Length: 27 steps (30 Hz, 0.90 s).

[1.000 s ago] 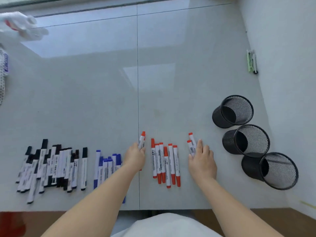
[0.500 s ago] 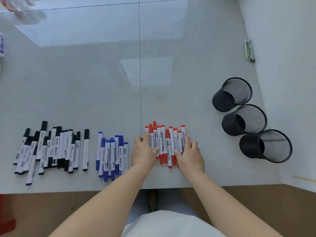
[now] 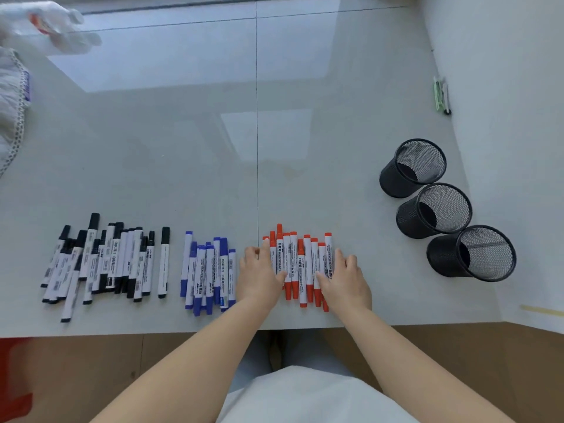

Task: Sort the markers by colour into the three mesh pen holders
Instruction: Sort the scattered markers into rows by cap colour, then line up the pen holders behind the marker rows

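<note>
The red markers [image 3: 300,264] lie side by side in a tight bunch on the smooth, shiny grey table [image 3: 189,141], close to its near edge. Each one is a thin white tube with a red cap and a red end. The left hand [image 3: 259,274] lies flat against the left side of the bunch, and the right hand [image 3: 345,280] lies flat against the right side. The fingers of both hands are nearly straight and rest on the outer markers; they do not curl round any of them. Just to the left lie the blue markers [image 3: 209,270], white tubes with blue caps, packed in a small group. Further left lie the black markers [image 3: 103,264], a bigger and messier heap with some tilted. Over on the right stand 3 round black mesh pen holders [image 3: 435,209], made of fine wire net with lots of tiny holes. They stand upright in a slanting row, close together, well apart from the markers. Near the wall lies a small green and white thing [image 3: 441,94], too small to tell. At the far left is some white cloth [image 3: 10,108] with a bumpy edge.
</note>
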Each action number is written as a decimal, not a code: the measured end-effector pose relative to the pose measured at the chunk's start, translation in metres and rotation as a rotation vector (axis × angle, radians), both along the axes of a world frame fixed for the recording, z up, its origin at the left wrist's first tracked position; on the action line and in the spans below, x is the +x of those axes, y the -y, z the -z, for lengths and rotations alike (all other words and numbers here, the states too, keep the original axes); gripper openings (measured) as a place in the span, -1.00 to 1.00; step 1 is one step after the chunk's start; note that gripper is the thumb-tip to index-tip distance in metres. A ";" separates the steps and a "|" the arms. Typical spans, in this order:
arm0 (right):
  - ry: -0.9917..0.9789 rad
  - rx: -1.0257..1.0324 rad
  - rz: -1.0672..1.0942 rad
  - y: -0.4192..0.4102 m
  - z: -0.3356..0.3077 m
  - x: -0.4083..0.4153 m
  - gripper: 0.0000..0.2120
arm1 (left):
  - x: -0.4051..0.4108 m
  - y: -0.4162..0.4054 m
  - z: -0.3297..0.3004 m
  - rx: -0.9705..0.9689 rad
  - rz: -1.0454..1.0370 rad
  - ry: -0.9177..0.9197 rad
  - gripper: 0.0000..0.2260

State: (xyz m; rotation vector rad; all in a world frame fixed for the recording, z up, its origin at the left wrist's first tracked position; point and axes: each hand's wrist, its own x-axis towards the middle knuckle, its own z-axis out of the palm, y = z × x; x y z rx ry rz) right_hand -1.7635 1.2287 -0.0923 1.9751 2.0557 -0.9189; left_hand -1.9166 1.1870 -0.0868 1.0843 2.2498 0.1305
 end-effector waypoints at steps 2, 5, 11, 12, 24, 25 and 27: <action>-0.018 0.032 0.032 -0.008 -0.008 0.007 -0.43 | -0.001 -0.008 -0.006 0.044 0.017 -0.016 -0.37; -0.066 0.116 0.097 -0.025 -0.025 0.025 -0.49 | 0.001 -0.031 -0.015 0.100 0.067 -0.033 -0.39; -0.202 0.602 0.282 -0.076 -0.071 0.083 -0.64 | 0.034 -0.114 -0.045 0.178 0.290 0.079 -0.37; -0.162 0.667 0.268 -0.085 -0.076 0.093 -0.64 | 0.043 -0.129 -0.052 0.190 0.336 0.093 -0.38; 0.103 0.280 0.125 -0.142 -0.059 0.149 -0.02 | 0.127 -0.251 -0.071 0.198 0.947 -0.175 -0.26; 0.095 0.272 0.114 -0.144 -0.058 0.150 -0.03 | 0.130 -0.257 -0.071 0.163 1.003 -0.205 -0.23; 0.087 0.254 0.100 -0.146 -0.057 0.150 -0.05 | 0.136 -0.269 -0.070 0.099 1.102 -0.244 -0.18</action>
